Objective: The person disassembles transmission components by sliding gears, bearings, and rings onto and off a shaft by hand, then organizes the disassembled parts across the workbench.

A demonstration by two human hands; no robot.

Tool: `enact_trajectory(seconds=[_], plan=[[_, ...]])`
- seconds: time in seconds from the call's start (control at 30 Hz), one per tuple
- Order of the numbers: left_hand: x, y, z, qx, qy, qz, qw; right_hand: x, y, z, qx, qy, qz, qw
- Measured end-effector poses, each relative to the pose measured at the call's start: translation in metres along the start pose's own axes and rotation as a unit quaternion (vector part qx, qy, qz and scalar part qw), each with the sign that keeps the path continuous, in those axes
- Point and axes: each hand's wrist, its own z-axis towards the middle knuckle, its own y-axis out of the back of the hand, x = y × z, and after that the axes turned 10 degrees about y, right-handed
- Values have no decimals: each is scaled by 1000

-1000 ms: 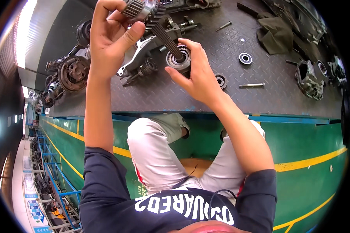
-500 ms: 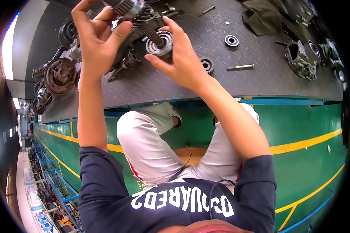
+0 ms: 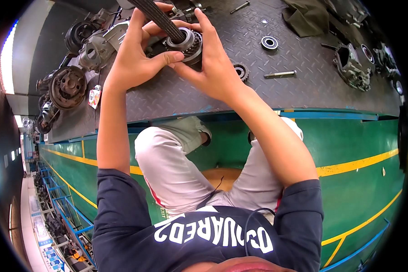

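Note:
A splined shaft slants up toward the far left and runs out of the picture. Around its near end sits a toothed metal gear with a smooth inner ring. My left hand is closed around the gear's left side, thumb at its near rim. From the right, my right hand grips the same gear, its thumb meeting the left one. Much of the gear's left side is hidden by my fingers. Beside my right wrist a smaller gear ring lies on the dark tread-plate bench.
A round bearing and a long bolt lie to the right, another bolt farther back. Metal housings stand at the right near a dark cloth. A rusty brake drum stands at the left.
The shaft has been turned over, its splined length now pointing up and left. My left hand has shifted down and right from the upper gears to the gear beside my right hand.

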Motion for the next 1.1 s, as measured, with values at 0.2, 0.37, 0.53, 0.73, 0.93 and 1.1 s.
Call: enact_trajectory(seconds=[0.2,0.37,0.53,0.73,0.93,1.1], plan=[[2,3,1,2,-17,16,1000,6,2,1,19,-23,-12,999],[8,10,-3,5,20,47,999,7,0,-1,24,-40,57,997],[8,11,-9,25,39,42,998,11,-1,0,24,-24,26,999],[11,5,-18,-54,43,24,997,22,3,8,-18,-55,62,996],[17,-13,-22,-107,10,7,994,14,12,9,37,-70,46,996],[12,-10,-24,-101,76,-19,992,16,14,8,39,-69,10,997]])
